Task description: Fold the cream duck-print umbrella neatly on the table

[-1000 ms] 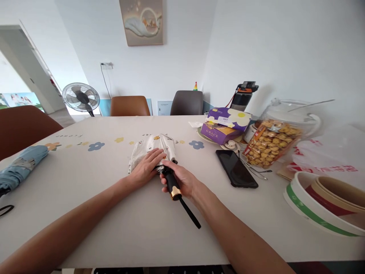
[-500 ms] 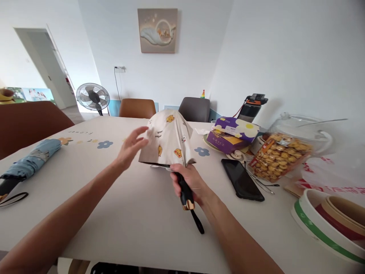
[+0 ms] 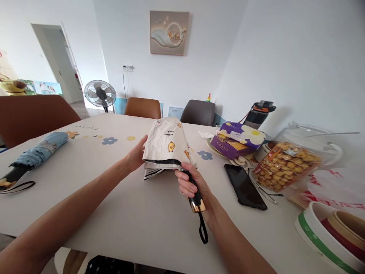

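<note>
A cream folding umbrella [image 3: 168, 146] with small yellow cartoon prints is held up off the white table [image 3: 137, 224], its canopy loose and hanging. My right hand [image 3: 190, 184] is closed around its black handle [image 3: 194, 194], which has a gold band and a black wrist strap dangling below. My left hand [image 3: 137, 154] has its fingers stretched out and rests flat against the left side of the canopy fabric.
A folded blue umbrella [image 3: 40, 152] lies at the table's left. To the right are a black phone [image 3: 245, 186], a bag of snacks [image 3: 283, 165], a purple box [image 3: 235, 139], a clear jar and stacked bowls [image 3: 333, 232]. Chairs and a fan [image 3: 100, 94] stand behind the table.
The cream umbrella was lying on the table under both hands; my right hand lifted it by the handle, the canopy fell loose, and my left hand came off then back against its side.
</note>
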The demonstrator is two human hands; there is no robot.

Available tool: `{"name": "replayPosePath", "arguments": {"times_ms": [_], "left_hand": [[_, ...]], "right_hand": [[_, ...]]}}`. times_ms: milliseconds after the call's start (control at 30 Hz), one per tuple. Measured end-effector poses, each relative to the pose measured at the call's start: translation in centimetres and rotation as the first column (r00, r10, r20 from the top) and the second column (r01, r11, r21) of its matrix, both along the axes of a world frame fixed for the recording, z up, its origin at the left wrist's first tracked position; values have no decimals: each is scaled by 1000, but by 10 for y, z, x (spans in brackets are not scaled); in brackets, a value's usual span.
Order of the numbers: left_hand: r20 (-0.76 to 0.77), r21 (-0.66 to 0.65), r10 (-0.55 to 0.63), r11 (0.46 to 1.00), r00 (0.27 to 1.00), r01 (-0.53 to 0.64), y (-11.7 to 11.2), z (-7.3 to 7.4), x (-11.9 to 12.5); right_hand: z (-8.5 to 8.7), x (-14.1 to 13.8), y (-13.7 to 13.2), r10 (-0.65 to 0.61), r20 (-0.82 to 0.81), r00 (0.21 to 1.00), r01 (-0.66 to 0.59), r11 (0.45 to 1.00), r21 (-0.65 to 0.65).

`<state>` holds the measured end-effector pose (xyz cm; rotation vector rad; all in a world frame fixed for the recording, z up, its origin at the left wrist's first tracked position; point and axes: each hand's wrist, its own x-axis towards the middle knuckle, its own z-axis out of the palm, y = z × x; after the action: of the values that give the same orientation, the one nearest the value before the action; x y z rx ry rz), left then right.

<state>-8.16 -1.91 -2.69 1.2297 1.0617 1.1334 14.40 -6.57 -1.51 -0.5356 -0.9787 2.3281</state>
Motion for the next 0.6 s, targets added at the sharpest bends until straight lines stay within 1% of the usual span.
{"name": "replayPosePath", "arguments": {"times_ms": [33, 100, 167, 233, 267, 300, 333, 367, 400, 433, 467, 500, 533, 567, 600], "left_hand": [[33, -28, -50, 998, 998, 51, 0, 1, 1], [159, -73, -121, 988, 980, 134, -2, 4, 3], [210, -90, -113, 987, 971, 134, -6, 9, 7], [226, -164, -88, 978, 970, 127, -12, 18, 10], [227, -206, -60, 972, 972, 108, -15, 23, 10], [220, -235, -14, 970, 976, 67, -19, 30, 9], [205, -239, 50, 971, 977, 0, -23, 38, 8], [189, -216, 128, 973, 974, -86, -27, 47, 6], [176, -179, 206, 968, 963, -174, -31, 56, 4], [171, -143, 261, 961, 950, -238, -34, 65, 2], [170, -127, 285, 956, 943, -266, -36, 72, 0], [173, -138, 277, 957, 945, -256, -38, 78, -2], [177, -172, 251, 960, 952, -221, -37, 80, -5], [172, -223, 224, 957, 959, -184, -35, 79, -9], [148, -271, 207, 949, 967, -161, -31, 74, -14]], "right_hand": [[2, 0, -1, -10, 16, 1000, 10, 1000, 11], [4, 1, -2, -32, 69, 997, 29, 999, 34], [7, 1, -4, -46, 135, 990, 38, 997, 61], [9, -1, -6, -77, 217, 973, 55, 993, 102], [11, -1, -8, -117, 267, 957, 81, 987, 141], [12, -2, -10, -179, 321, 930, 120, 974, 194], [13, -4, -12, -255, 369, 894, 165, 952, 258], [14, -5, -13, -337, 400, 853, 210, 921, 328], [14, -7, -15, -413, 408, 815, 252, 885, 392], [14, -10, -17, -470, 398, 788, 287, 852, 437], [13, -13, -19, -503, 382, 775, 314, 832, 458], [11, -16, -21, -514, 366, 776, 334, 826, 453], [9, -20, -23, -509, 357, 783, 349, 835, 426], [6, -24, -25, -487, 363, 795, 353, 857, 376], [3, -27, -26, -454, 379, 807, 354, 884, 305]]}}
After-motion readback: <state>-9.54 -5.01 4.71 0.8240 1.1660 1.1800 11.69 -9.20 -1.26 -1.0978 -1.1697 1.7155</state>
